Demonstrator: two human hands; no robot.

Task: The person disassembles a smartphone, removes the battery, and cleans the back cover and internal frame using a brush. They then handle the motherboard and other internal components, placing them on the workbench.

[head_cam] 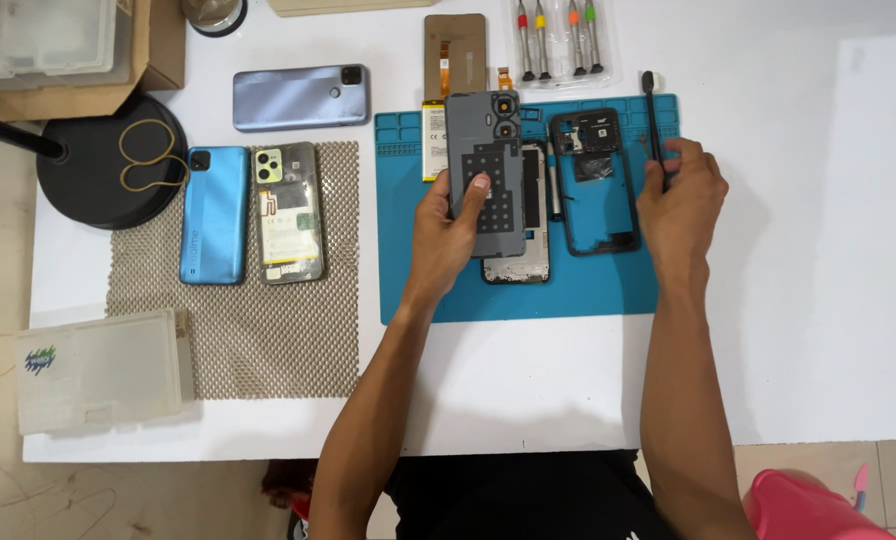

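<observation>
my left hand (448, 225) pinches the back cover (484, 160) above the mat (608, 285), my right hand (680, 200) is closed on the spudger (654, 125) — a loose pinch could drop the cover onto the open phone (517, 255) beneath.

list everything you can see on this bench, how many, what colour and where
back cover: 1, grey, in left hand
brush: 1, black, in right hand
frame: 1, black, on mat
open phone: 1, under back cover
mat: 1, blue, centre
phones: 3, two blue, one clear-backed, left
mesh pad: 1, tan, left
screwdrivers: 4, top
lamp base: 1, black, far left
left hand: 1
right hand: 1
</observation>
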